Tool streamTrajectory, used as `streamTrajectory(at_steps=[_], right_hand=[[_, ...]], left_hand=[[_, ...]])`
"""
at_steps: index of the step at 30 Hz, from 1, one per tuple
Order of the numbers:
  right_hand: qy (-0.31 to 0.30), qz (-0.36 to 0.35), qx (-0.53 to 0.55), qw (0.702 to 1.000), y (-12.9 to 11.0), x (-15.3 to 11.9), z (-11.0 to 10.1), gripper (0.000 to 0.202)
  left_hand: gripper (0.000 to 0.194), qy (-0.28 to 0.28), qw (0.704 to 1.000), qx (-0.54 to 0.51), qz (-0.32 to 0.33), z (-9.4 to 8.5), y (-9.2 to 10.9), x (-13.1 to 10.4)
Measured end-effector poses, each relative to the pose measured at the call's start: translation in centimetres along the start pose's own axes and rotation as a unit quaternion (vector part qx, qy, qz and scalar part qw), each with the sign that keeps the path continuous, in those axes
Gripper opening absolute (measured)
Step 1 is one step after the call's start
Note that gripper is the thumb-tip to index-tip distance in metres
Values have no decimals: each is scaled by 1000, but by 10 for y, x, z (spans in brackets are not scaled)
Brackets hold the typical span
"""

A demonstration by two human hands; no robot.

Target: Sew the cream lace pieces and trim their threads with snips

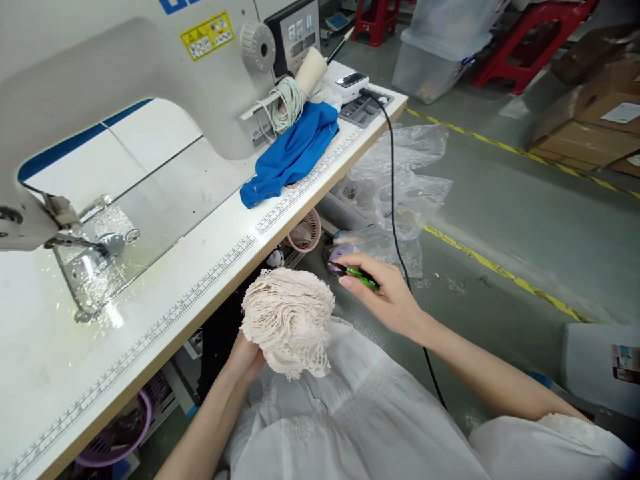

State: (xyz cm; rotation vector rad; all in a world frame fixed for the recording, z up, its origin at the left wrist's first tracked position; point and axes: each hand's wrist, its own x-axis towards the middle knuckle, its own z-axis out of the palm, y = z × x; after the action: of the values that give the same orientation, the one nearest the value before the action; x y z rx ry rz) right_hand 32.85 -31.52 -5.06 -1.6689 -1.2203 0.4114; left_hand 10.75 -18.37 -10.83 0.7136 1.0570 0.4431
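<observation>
A thick bundle of cream lace trim point(287, 320), folded in many layers, rests above my lap. My left hand point(246, 360) grips it from below and behind, so most of its fingers are hidden. Some lace edging hangs loose at the bundle's lower right. To the right of the bundle, my right hand point(383, 293) is closed around small thread snips point(363, 277) with green handles. Their dark tips point left toward the lace, apart from it. White fabric of my clothing point(360, 400) spreads beneath both hands.
On my left stands a sewing machine point(210, 87) on a white table point(200, 293) with a printed ruler edge. Blue cloth point(295, 157) and a thread cone point(311, 70) lie near its right end. A black cable point(393, 180) hangs beside my right hand. Plastic bags point(405, 193) lie on the floor.
</observation>
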Motion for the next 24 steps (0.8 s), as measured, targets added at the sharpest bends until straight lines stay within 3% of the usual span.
streamTrajectory(at_steps=[7,11,17,24], right_hand=[[-37,2,103,994,-6,-10,33,26],[-71,-18,102,992,-9,-21,37,31],[-89,-21,124,988,-13,-27,31,24],[-93,-43,146,984,-22,-22,35,26]], left_hand=[[66,-10,999,19,25,-11,-1,-14],[65,6,999,7,36,-20,-5,-15],[37,35,998,-47,21,-31,-13,-12],[27,101,986,-129,15,-15,-9,-24]])
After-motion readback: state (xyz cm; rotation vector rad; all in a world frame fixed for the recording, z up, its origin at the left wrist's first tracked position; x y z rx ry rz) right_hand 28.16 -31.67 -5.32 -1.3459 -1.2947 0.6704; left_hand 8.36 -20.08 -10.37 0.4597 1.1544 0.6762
